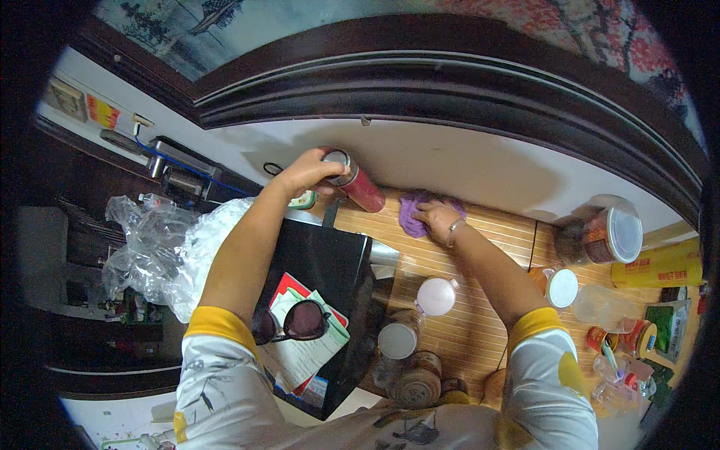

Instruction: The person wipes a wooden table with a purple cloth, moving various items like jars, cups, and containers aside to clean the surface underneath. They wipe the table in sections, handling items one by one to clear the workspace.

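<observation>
My left hand (311, 173) grips the top of a red tumbler (364, 192) with a metal rim, which stands tilted in view against the white wall. My right hand (437, 219) presses a crumpled purple cloth (413, 216) on the striped wooden surface (472, 264), close to the wall. Fingers of that hand lie spread over the cloth. Below my right hand stands a container with a pale pink lid (437, 297). Just beside my left hand, partly covered by it, is a green and white tin (304, 199).
A black cabinet (320, 247) carries sunglasses (305, 319) and papers (304, 360). Jars with lids (397, 341) stand right of it. Clear plastic bags (169, 242) bulge at left. A large lidded canister (619, 232), a yellow bag (655, 264) and several jars line the right. A framed picture (394, 84) overhangs the wall.
</observation>
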A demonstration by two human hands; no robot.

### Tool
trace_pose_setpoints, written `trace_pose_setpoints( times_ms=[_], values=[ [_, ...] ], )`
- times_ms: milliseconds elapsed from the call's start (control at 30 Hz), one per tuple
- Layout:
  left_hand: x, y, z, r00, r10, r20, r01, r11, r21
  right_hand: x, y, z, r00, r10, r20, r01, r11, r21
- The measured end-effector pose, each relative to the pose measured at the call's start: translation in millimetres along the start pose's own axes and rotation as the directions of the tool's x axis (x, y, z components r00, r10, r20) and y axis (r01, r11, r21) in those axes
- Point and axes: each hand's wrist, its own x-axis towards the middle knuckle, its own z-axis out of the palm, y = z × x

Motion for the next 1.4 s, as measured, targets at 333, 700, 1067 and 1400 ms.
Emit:
trace_pose_setpoints(
  times_ms=[333,700,1067,1400],
  values=[
    [-14.8,12.7,-22.8,0.984,-0.038,-0.174,0.033,0.999,-0.031,55.3,-34.4,36.5,0.905,-0.334,0.263,0.365,0.928,-0.077],
    [-0.5,3.5,-32.0,0.985,-0.036,-0.168,0.027,0.998,-0.053,79.7,-27.2,29.9,0.989,-0.056,0.135,0.033,0.985,0.167],
    [-12.2,5.4,-29.9,0.991,-0.009,-0.131,0.002,0.999,-0.050,62.1,-30.7,20.0,0.987,0.052,0.153,-0.059,0.997,0.042],
    [-10.9,17.0,-12.1,0.995,-0.012,-0.096,0.013,1.000,0.007,-6.1,3.5,23.5,0.983,-0.183,0.010,0.183,0.983,0.019]
  ],
)
